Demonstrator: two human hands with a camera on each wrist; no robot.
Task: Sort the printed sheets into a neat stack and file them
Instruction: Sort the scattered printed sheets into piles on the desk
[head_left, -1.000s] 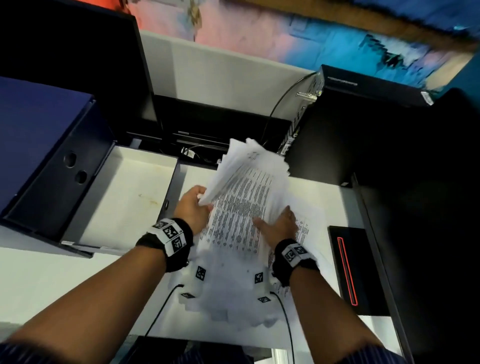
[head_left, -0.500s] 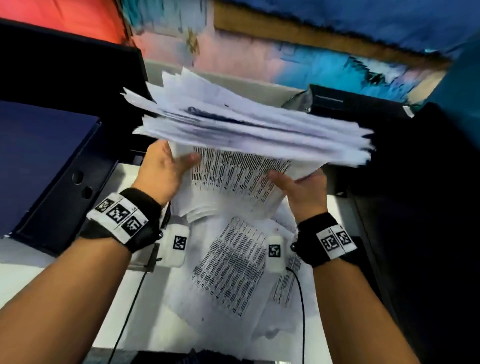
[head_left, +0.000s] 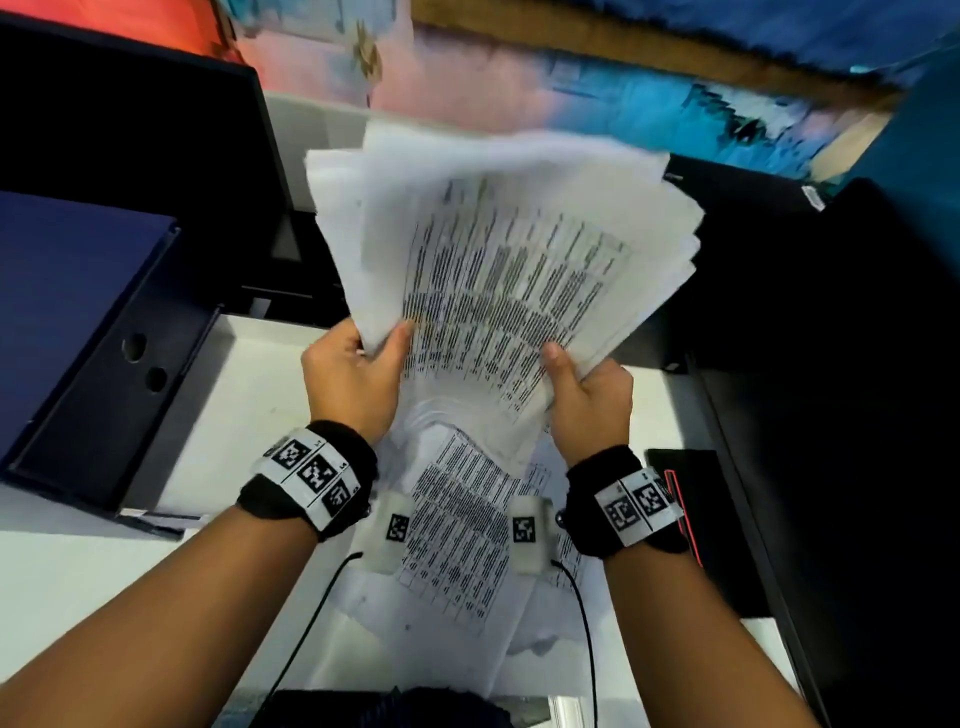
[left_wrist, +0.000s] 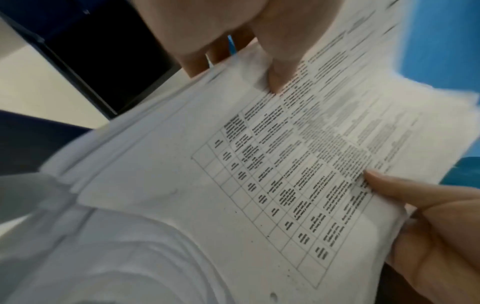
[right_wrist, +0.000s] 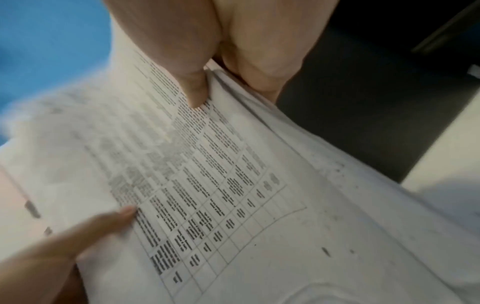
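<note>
A thick, uneven bundle of printed sheets with tables of text is held up above the desk, its far edges fanned out. My left hand grips its lower left edge, thumb on the printed face. My right hand grips the lower right edge the same way. The left wrist view shows the bundle with my left hand's thumb pressed on top; the right wrist view shows the bundle under my right thumb. More loose printed sheets lie on the white desk below.
An open dark blue box file lies at the left on the desk. A black monitor stands behind it. A black device with a red line sits at the right, beside tall black equipment.
The bundle was lifted off the desk, held flat and edge-on half a second ago, and now is tilted so its printed face shows. Both hands kept hold of it.
</note>
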